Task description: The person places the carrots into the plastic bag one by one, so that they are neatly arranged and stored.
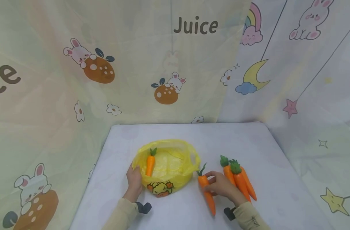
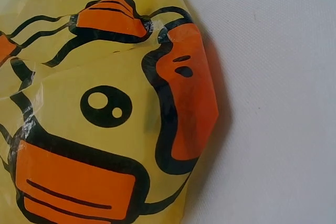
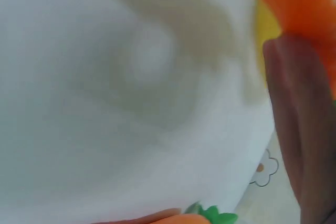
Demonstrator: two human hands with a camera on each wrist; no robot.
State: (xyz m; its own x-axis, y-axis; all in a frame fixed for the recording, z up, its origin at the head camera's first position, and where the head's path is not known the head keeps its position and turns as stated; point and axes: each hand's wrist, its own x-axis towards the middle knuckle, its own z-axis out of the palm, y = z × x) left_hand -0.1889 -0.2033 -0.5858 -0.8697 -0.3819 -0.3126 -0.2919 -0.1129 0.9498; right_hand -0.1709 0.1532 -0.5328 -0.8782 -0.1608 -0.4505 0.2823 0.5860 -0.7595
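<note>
Backdrop cloth (image 1: 140,99): we list pale, creased fabric printed with rabbits, flowers, a moon and the word "Juice".

Counter (image 1: 235,137): white cover, finely woven texture in the left wrist view.

Yellow plastic bag (image 1: 180,182), on the counter: thin, crinkled, glossy film, mouth gaping, a cartoon duck print (image 1: 160,189) on its near face. We judge it very light, limp, slippery and easily torn; best held by the rim or the handle loop (image 1: 194,157) at its right.

Carrot group (image 1: 240,183), three pieces, right of the right hand: lying close together, green tops at the far end.

Left hand (image 1: 134,180): fingers gripping the bag's left rim, partly hidden by film.

Right hand (image 1: 221,185): fingers and thumb curled round the held carrot.

Held carrot (image 1: 208,195), just right of the bag: smooth orange taper, leafy top toward the bag, tip toward the person. We judge it light, stiff, perhaps imitation, a little slick; the thick upper body offers the surest hold. Whether it touches the counter, we cannot tell.

Bagged carrot (image 1: 150,165): inside the bag's left part, leaves toward the far rim; similar handling expected.
</note>
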